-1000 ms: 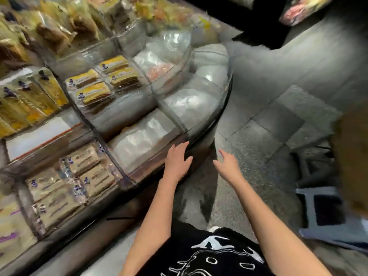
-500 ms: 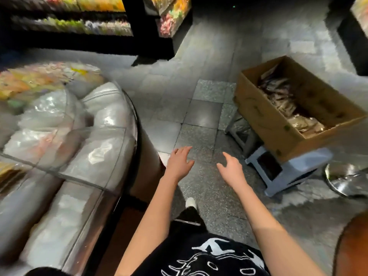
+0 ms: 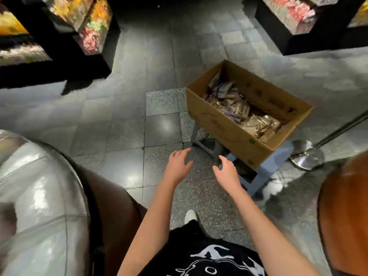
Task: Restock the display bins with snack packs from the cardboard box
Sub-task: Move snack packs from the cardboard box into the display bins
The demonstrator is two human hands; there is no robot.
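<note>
Cardboard, head view: the cardboard box [image 3: 225,124] stands open-topped on a pale stool [image 3: 258,176], ahead and to the right of the person. The seat is mostly hidden under it, so how well the box is centred cannot be told.
Contents: snack packs [image 3: 256,122], brownish and glossy, lie loose along the box bottom. The count is not readable.
Left hand: the left hand [image 3: 177,166] is empty, palm down, fingers apart and relaxed, over the floor and short of the box.
Right hand: the right hand [image 3: 227,172] is empty, fingers loosely curved and apart, near the box's near corner and not touching it.
Destination: the display bin [image 3: 39,186], with a clear curved wall, is at lower left, well apart from the box. It is blurred, so the fill level cannot be told.
Step (judged): a reach for a load of packs, with none in hand yet.
Risk 1: leaning or pressing on one end could tip the box off the stool. Cause: a small raised perch under a long base.
Risk 2: a large handful of packs could slide out on the carry across to the bin. Cause: slick film and a loose stack.
Risk 3: the chrome stanchion base [image 3: 307,158] sits just beside the stool, and a step to the right could catch it.
Risk 4: the floor tiles [image 3: 163,124] are shiny, and a dropped pack there would likely be a slip point underfoot.
</note>
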